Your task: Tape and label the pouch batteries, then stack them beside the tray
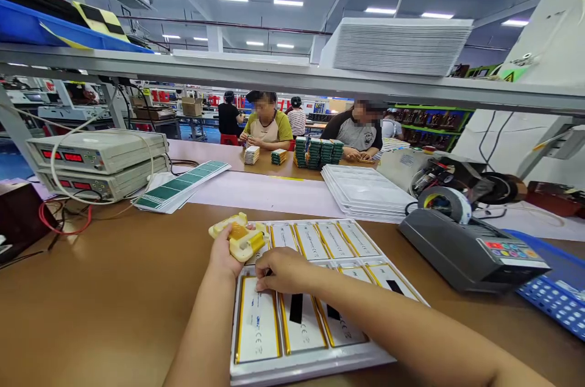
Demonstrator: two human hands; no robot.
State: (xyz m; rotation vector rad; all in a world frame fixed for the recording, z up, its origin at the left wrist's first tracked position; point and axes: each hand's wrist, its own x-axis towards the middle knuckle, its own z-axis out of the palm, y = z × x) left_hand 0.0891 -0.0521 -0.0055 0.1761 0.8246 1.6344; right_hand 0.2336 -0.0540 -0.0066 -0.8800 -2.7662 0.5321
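My left hand is wrapped round a cream and yellow plastic fixture above the tray's left side. Close by, my right hand has its fingers pinched at the upper part of the front-left battery pack; a small dark piece shows between the fingertips. The white tray carries two rows of flat white packs with yellow edges. Black strips lie on several front-row packs, such as the one on the second pack. The front-left pack shows no strip on its visible part.
A tape dispenser stands right of the tray, beside a blue basket. White trays are stacked behind. Green-topped sheets and two metering units sit at left. Two people work across the table. A shelf spans overhead.
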